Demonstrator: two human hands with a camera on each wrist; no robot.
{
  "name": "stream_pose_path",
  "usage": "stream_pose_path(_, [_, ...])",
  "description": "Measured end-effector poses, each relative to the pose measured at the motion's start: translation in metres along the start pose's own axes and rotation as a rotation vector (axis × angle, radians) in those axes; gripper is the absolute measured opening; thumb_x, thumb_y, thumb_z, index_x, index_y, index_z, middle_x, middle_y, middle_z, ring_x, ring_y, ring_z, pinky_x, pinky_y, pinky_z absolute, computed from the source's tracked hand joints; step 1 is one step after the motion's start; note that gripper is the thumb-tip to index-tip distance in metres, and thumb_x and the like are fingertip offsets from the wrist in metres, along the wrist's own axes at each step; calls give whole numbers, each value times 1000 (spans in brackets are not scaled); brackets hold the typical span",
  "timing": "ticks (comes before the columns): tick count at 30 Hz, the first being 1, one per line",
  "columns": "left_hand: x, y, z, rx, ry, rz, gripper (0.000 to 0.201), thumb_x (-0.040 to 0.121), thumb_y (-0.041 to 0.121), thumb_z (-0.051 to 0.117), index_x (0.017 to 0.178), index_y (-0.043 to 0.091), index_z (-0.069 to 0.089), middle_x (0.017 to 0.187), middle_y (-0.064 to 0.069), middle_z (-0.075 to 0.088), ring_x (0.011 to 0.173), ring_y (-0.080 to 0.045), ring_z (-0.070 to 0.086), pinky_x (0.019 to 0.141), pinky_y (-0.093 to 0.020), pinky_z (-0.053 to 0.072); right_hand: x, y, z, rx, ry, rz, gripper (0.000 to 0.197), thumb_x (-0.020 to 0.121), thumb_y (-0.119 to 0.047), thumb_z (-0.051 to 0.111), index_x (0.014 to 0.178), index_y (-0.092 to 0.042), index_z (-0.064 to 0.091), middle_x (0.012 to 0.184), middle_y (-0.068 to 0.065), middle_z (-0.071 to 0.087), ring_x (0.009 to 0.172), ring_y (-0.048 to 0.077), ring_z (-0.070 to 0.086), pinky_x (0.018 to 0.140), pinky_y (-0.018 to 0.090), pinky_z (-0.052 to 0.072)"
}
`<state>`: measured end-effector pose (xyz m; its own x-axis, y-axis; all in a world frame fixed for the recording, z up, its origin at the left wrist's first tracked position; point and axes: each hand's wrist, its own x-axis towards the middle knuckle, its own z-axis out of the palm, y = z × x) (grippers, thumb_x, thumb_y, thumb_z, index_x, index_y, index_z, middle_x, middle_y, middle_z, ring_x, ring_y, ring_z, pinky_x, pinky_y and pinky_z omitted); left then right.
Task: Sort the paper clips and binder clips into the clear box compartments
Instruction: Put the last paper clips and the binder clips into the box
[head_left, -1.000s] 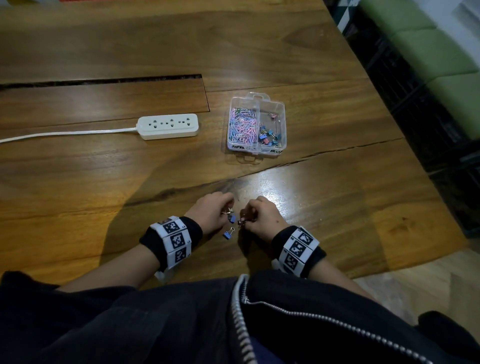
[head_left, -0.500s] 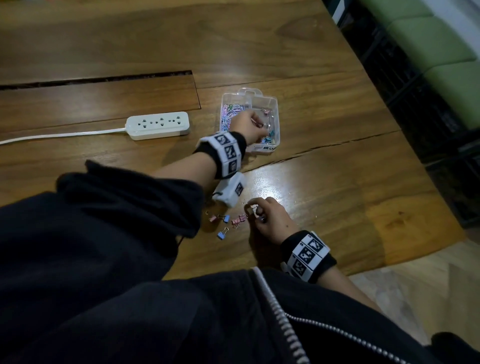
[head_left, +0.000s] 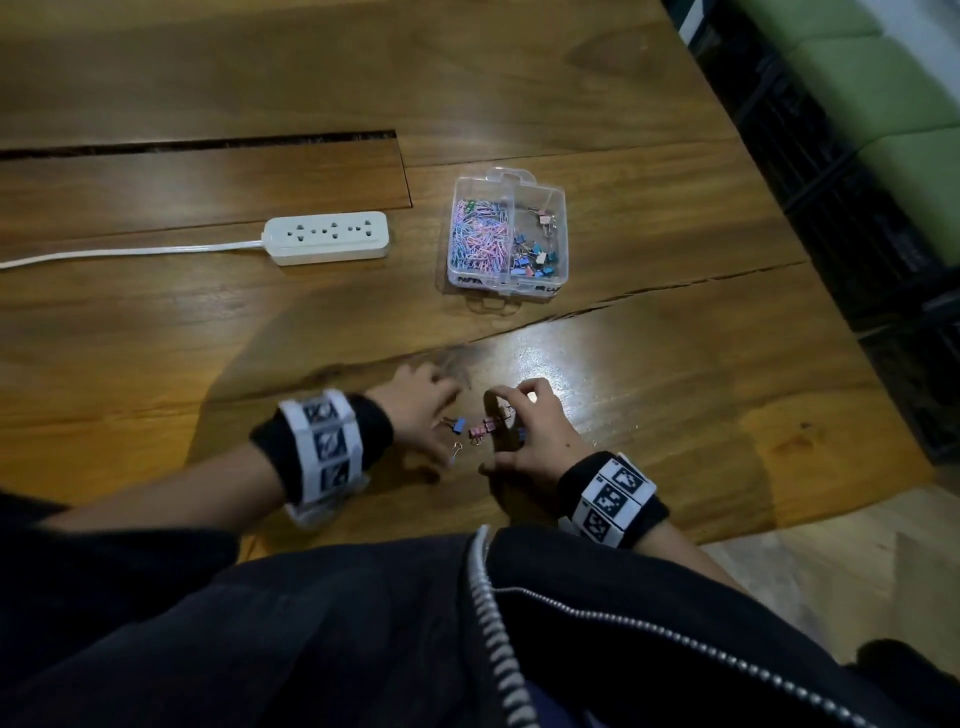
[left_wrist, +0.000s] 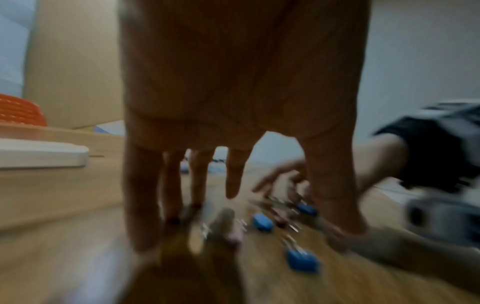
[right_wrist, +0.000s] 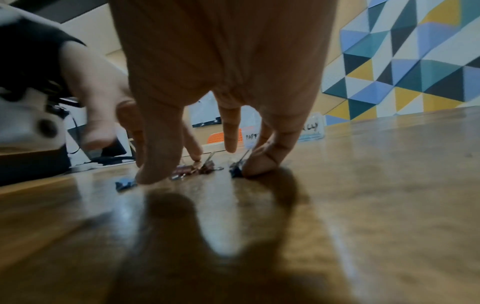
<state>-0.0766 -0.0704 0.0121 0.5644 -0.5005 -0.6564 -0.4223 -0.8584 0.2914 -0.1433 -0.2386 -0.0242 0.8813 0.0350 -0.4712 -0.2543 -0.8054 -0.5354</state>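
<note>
Small metal binder clips (head_left: 480, 430) on glossy wood tbl (head_left: 649, 374)

Handwritten black labels are seen on the box (head_left: 506, 280) front wall: "PAPE…" at its left end; the right one is illegible.
</note>
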Motion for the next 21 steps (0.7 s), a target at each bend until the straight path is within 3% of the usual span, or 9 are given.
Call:
stream_pose_path(2, [-10,7,24,107,-12,-16,91,74,49,66,146,22,18,155,-6,12,137,-31,18,106,-43,35,1,-7,3,-51,12,-31,81,64,-29,81,135,-25,41,133,8,29,124,23,32,107,35,35])
stream_pose_path(4, [-14,17,42,164,89,-7,77,84,45,56,146,23,16,155,-6,10,136,-32,20,101,-41,40,2,-13,6,-84,32,-77,69,68,-24,78,131,-24,48,132,9,33,123,24,30,107,34,34])
stream_pose_path(8, [-16,25,58,248,280,18,47,96,21,41,141,20,27,149,-8,24,128,-29,32,88,-33,46,2,-14,8,-95,58,-106,46,76,-13,70,121,-16,59,127,10,40,121,24,35,108,35,33])
stream_pose_path(11, [-16,24,56,194,306,65,38,97,13,37,134,16,39,135,-8,37,120,-26,38,83,-29,45,-1,-10,8,-120,100,-111,30,79,-7,65,110,-8,66,121,13,48,116,26,44,104,36,38])
stream_pose_path(14, [-12,20,52,30,298,97,31,94,14,41,125,14,49,119,-11,45,110,-26,44,85,-33,43,-4,-8,7,-89,120,-84,19,81,-6,64,99,-2,66,112,13,51,104,27,53,96,34,44])
stream_pose_path(18, [-6,17,48,-115,317,55,17,88,9,46,104,11,52,108,-11,49,97,-26,47,76,-31,38,-7,-6,6,-24,144,-61,23,81,-6,63,104,-3,62,112,12,51,103,24,53,91,26,43])
stream_pose_path(21, [-2,17,49,-79,311,55,16,87,8,46,101,10,52,104,-10,49,98,-27,49,76,-32,40,-8,-4,5,6,156,-49,28,80,-3,60,108,-2,62,114,13,51,104,23,54,86,16,39])
